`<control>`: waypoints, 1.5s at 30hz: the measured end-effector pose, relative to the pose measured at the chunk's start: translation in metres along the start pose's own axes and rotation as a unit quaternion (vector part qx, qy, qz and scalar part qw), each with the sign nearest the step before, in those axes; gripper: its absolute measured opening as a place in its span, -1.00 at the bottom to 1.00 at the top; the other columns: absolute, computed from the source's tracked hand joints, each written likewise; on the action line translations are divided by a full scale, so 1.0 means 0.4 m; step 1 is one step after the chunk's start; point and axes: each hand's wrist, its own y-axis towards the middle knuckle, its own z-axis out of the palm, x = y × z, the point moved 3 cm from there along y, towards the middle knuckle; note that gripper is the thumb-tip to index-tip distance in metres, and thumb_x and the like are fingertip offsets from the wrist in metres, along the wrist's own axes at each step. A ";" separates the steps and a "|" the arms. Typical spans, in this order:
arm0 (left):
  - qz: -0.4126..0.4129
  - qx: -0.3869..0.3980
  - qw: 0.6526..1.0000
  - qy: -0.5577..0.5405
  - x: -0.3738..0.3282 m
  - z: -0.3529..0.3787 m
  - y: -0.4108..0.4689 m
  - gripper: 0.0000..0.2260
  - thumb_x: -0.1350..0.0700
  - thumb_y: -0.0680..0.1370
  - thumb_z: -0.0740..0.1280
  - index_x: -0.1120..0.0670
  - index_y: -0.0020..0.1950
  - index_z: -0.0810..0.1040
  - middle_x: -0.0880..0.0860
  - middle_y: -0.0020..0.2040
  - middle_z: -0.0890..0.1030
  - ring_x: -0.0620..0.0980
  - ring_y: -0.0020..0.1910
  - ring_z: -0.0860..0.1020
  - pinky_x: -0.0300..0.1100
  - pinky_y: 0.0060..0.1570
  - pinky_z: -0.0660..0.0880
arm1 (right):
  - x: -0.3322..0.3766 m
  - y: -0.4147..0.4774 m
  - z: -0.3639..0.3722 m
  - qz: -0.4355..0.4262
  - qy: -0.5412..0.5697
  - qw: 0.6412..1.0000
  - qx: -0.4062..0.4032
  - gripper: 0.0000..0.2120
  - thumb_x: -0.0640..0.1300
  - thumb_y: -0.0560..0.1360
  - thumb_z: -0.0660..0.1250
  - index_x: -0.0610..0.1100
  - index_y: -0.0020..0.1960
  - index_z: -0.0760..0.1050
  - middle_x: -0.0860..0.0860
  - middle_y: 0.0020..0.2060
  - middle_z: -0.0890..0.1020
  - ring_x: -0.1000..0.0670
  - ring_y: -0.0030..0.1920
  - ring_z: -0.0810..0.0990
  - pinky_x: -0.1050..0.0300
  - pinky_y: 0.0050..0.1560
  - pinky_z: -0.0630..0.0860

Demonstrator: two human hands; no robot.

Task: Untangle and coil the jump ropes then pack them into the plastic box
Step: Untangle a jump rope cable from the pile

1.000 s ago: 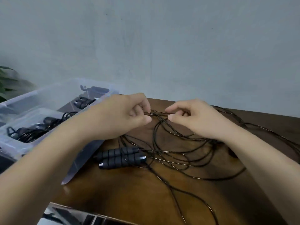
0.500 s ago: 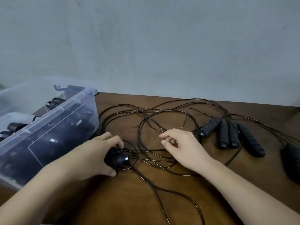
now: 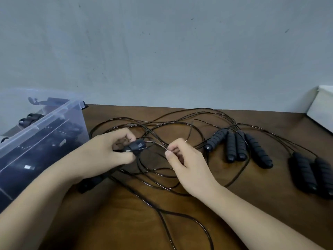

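Thin black jump-rope cords [image 3: 162, 127] lie tangled across the brown table [image 3: 126, 222]. My left hand [image 3: 108, 152] grips a black ribbed handle [image 3: 137, 146] lifted off the table; a second handle [image 3: 90, 184] lies under my left wrist. My right hand [image 3: 182, 159] pinches the cord [image 3: 158, 144] that leaves the held handle, a few centimetres from its tip. Several more black handles [image 3: 236, 148] lie in a row to the right, with two others [image 3: 306, 174] near the right edge. The clear plastic box [image 3: 59, 112] stands at the left with coiled ropes inside.
A grey wall rises behind the table's far edge. A white box-like object [image 3: 322, 109] sits at the far right corner. One cord [image 3: 180, 215] trails toward the near edge between my forearms.
My left hand closed on a handle and lifted it off the table. My right hand took the cord beside it in a pinch. The view shifted right, showing more handles.
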 end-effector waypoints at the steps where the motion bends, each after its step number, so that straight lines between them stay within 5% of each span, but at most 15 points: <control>1: -0.008 -0.011 1.000 -0.011 -0.005 0.008 0.018 -0.85 0.05 0.56 0.47 -0.07 0.09 0.57 -0.06 -0.10 0.68 -0.09 -0.13 0.62 -0.05 0.01 0.52 | 0.005 -0.001 -0.010 -0.010 -0.037 0.998 -0.055 -0.95 -0.04 0.67 0.34 0.06 0.10 0.47 0.22 -0.03 0.53 0.13 0.01 0.53 0.24 0.02 0.47; 4: -0.030 -0.087 0.995 -0.037 -0.019 0.037 0.074 -0.83 -0.06 0.53 0.46 -0.10 0.06 0.56 -0.13 -0.17 0.65 -0.07 -0.14 0.60 0.00 0.02 0.52 | 0.022 -0.001 -0.032 -0.096 -0.165 0.968 -0.161 -0.85 -0.18 0.58 0.40 -0.01 0.09 0.48 0.12 0.04 0.48 0.07 0.06 0.45 0.12 0.10 0.36; 6: -0.044 -0.126 0.987 -0.087 -0.029 0.068 0.110 -0.83 -0.08 0.51 0.46 -0.10 0.03 0.55 -0.16 -0.22 0.64 -0.12 -0.18 0.59 -0.05 -0.04 0.48 | 0.028 -0.009 -0.033 -0.113 -0.137 0.975 -0.134 -0.91 -0.15 0.62 0.39 0.00 0.05 0.50 0.15 -0.08 0.52 0.09 -0.05 0.51 0.13 0.01 0.45; 9: -0.052 -0.141 0.974 -0.171 -0.049 0.127 0.161 -0.83 -0.08 0.51 0.47 -0.09 0.01 0.56 -0.17 -0.26 0.64 -0.13 -0.24 0.59 -0.06 -0.10 0.46 | 0.012 -0.021 -0.017 0.027 0.010 0.999 -0.019 -0.82 0.19 0.67 0.34 0.10 0.13 0.54 0.15 -0.20 0.64 0.11 -0.15 0.66 0.22 -0.15 0.57; 14: -0.019 -0.109 0.965 -0.238 -0.070 0.225 0.212 -0.82 -0.22 0.53 0.46 -0.17 0.01 0.58 -0.19 -0.12 0.65 -0.12 -0.04 0.65 -0.07 0.03 0.55 | -0.048 0.006 -0.006 0.206 0.268 0.939 0.055 -0.36 0.44 0.44 0.48 0.16 0.38 0.46 0.10 0.14 0.74 -0.01 0.05 0.78 -0.17 0.16 0.70; 17: 0.022 -0.134 0.967 -0.214 -0.069 0.243 0.208 -0.79 -0.23 0.63 0.36 -0.11 0.01 0.59 -0.12 -0.04 0.67 -0.12 -0.01 0.64 -0.12 0.04 0.58 | -0.078 0.017 -0.004 0.233 0.320 0.917 0.053 -0.37 0.28 0.47 0.57 0.25 0.45 0.40 0.06 0.20 0.72 -0.05 0.13 0.76 -0.14 0.25 0.67; 21: 0.072 -0.233 0.962 -0.120 -0.040 0.199 0.187 -0.72 -0.08 0.71 0.28 -0.07 -0.15 0.60 -0.06 -0.19 0.66 -0.13 -0.22 0.66 -0.16 -0.31 0.61 | -0.081 0.027 -0.014 0.236 0.329 0.912 0.064 -0.47 -0.07 0.53 0.49 0.15 0.46 0.44 -0.11 0.10 0.73 -0.07 -0.13 0.72 -0.03 -0.08 0.68; 25: 0.079 -0.343 0.936 0.017 0.010 0.119 0.184 -0.84 0.09 0.66 0.38 -0.12 0.22 0.58 -0.15 0.19 0.58 -0.19 0.02 0.65 -0.07 0.04 0.63 | -0.083 0.036 -0.031 0.227 0.399 0.885 0.082 -0.48 -0.07 0.48 0.39 -0.06 0.42 0.41 -0.29 0.09 0.71 -0.17 -0.21 0.61 0.01 -0.28 0.55; 27: 0.086 -0.348 0.932 0.048 0.013 0.106 0.178 -0.57 0.21 0.62 0.41 -0.10 0.44 0.47 -0.13 0.43 0.40 -0.22 0.17 0.60 -0.32 0.12 0.54 | -0.080 0.039 -0.037 0.215 0.435 0.870 0.090 -0.49 -0.06 0.51 0.32 -0.08 0.44 0.36 -0.34 0.10 0.71 -0.22 -0.21 0.61 0.04 -0.31 0.56; 29: 0.120 -0.357 0.925 0.054 -0.011 0.099 0.163 -0.59 0.23 0.60 0.41 -0.07 0.41 0.52 -0.13 0.43 0.39 -0.24 0.20 0.57 -0.48 0.09 0.43 | -0.075 0.038 -0.039 0.210 0.452 0.861 0.095 -0.51 -0.05 0.53 0.25 -0.07 0.44 0.31 -0.37 0.11 0.70 -0.25 -0.20 0.61 0.02 -0.31 0.56; 33: 0.162 -0.300 0.940 -0.020 -0.040 0.138 0.152 -0.74 0.16 0.63 0.40 -0.14 0.25 0.57 -0.17 0.07 0.61 -0.12 0.07 0.62 -0.24 0.04 0.54 | -0.066 0.031 -0.041 0.204 0.493 0.837 0.121 -0.52 -0.02 0.60 0.16 -0.11 0.49 0.27 -0.41 0.17 0.67 -0.27 -0.18 0.63 -0.01 -0.30 0.58; 38: 0.161 -0.226 0.956 -0.098 -0.059 0.209 0.145 -0.59 0.23 0.64 0.32 -0.16 0.42 0.49 -0.20 0.29 0.50 -0.07 0.31 0.52 -0.05 0.28 0.52 | -0.062 0.025 -0.045 0.212 0.497 0.823 0.175 -0.48 -0.03 0.54 0.21 -0.18 0.47 0.34 -0.44 0.18 0.65 -0.44 -0.02 0.68 -0.21 -0.06 0.70; 40: 0.190 -0.219 0.956 -0.047 -0.074 0.207 0.135 -0.38 0.36 0.55 0.30 -0.16 0.51 0.41 -0.19 0.44 0.37 -0.02 0.48 0.38 -0.05 0.43 0.41 | -0.072 0.023 -0.049 0.222 0.455 0.843 0.182 -0.53 -0.06 0.53 0.22 -0.25 0.38 0.39 -0.44 0.14 0.66 -0.47 0.06 0.69 -0.32 0.11 0.67; 42: 0.236 -0.186 0.953 0.039 -0.085 0.202 0.131 -0.24 0.43 0.45 0.28 -0.19 0.54 0.40 -0.24 0.51 0.32 -0.03 0.57 0.29 -0.01 0.50 0.29 | -0.089 0.029 -0.065 0.193 0.309 0.920 0.142 -0.65 -0.03 0.48 0.24 -0.27 0.13 0.46 -0.36 -0.02 0.66 -0.28 0.01 0.71 -0.34 0.19 0.62; 45: 0.289 -0.115 0.937 0.160 -0.075 0.216 0.144 -0.28 0.43 0.42 0.28 -0.21 0.44 0.50 -0.32 0.47 0.42 -0.18 0.61 0.22 -0.05 0.54 0.13 | -0.090 0.035 -0.089 0.139 0.134 0.974 0.122 -0.79 0.09 0.43 0.21 -0.04 -0.10 0.45 -0.04 -0.30 0.49 -0.04 -0.21 0.47 -0.15 -0.07 0.45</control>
